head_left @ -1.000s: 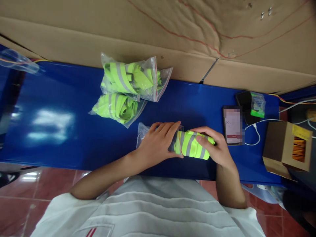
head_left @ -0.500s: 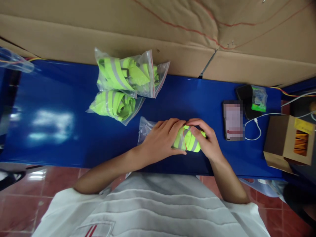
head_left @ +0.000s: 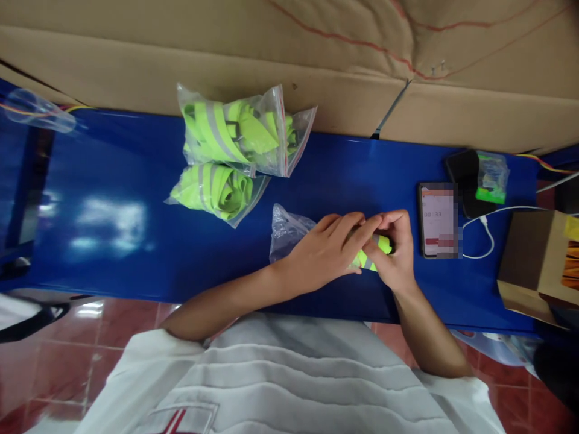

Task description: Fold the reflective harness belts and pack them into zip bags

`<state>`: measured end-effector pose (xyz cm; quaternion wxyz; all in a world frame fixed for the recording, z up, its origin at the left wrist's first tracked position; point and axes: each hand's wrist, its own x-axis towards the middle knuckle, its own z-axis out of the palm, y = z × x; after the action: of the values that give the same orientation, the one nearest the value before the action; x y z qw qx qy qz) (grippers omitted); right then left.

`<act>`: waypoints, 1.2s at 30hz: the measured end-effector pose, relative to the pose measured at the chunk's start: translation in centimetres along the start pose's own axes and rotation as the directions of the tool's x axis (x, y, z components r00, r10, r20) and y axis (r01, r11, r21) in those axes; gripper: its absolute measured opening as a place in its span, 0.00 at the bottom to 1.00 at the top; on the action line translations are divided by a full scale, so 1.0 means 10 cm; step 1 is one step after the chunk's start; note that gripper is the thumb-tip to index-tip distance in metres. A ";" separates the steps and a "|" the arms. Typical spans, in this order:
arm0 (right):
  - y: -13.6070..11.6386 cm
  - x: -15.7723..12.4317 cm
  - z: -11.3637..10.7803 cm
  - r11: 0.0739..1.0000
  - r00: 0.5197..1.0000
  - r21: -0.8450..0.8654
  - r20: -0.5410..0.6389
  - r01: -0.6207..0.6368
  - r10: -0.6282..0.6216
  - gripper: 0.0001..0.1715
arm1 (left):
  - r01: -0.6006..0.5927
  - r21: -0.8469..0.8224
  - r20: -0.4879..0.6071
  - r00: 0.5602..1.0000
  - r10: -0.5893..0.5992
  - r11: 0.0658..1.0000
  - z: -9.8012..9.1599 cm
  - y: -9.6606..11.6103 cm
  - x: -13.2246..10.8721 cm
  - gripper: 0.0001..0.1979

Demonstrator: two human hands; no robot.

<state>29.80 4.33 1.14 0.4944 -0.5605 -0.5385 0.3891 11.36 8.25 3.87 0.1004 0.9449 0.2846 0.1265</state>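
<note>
A rolled neon-yellow reflective strap (head_left: 383,245) with grey stripes lies between my hands, partly covered by them. My right hand (head_left: 396,253) grips its right end, thumb across the front. Over its left part bends my left hand (head_left: 323,250), closed on a clear plastic zip bag (head_left: 289,232) whose loose end sticks out left of the knuckles. The fingertips of both hands meet above the roll. How far the roll sits inside the bag is hidden by my fingers.
Filled zip bags of yellow straps (head_left: 226,135) lie at the back of the blue table (head_left: 136,259). To the right are a phone (head_left: 436,223), a black object under a small green packet (head_left: 492,181), a white cable (head_left: 491,241) and an open cardboard box (head_left: 525,253). Cardboard (head_left: 226,54) borders the back.
My left hand has slid right over the strap roll, its fingers now reaching my right hand's fingertips. Less of the roll shows. The whole view has shifted slightly.
</note>
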 end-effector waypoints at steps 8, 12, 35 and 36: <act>-0.08 -0.01 -0.07 0.977 0.978 -0.062 0.057 0.203 -0.200 0.13 | 0.210 -0.017 -0.190 0.959 -0.210 0.978 -0.04 -0.06 -0.15 0.30; -0.06 -0.04 -0.01 0.938 0.948 -0.157 0.130 0.308 -0.290 0.11 | 0.098 -0.030 -0.100 0.990 -0.101 0.995 -0.02 -0.13 -0.17 0.28; -0.08 -0.10 0.21 0.887 0.923 -0.282 0.230 0.366 -0.308 0.16 | 0.071 -0.025 -0.287 0.955 -0.076 0.997 0.24 -0.28 -0.30 0.15; -0.08 -0.11 0.21 0.882 0.929 -0.318 0.241 0.349 -0.281 0.15 | 0.053 -0.010 -0.291 0.955 -0.054 0.999 0.23 -0.26 -0.29 0.14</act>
<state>27.42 3.45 1.32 0.3888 -0.5055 -0.7284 0.2506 8.37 8.48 0.46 0.0619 0.9079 0.3215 0.2618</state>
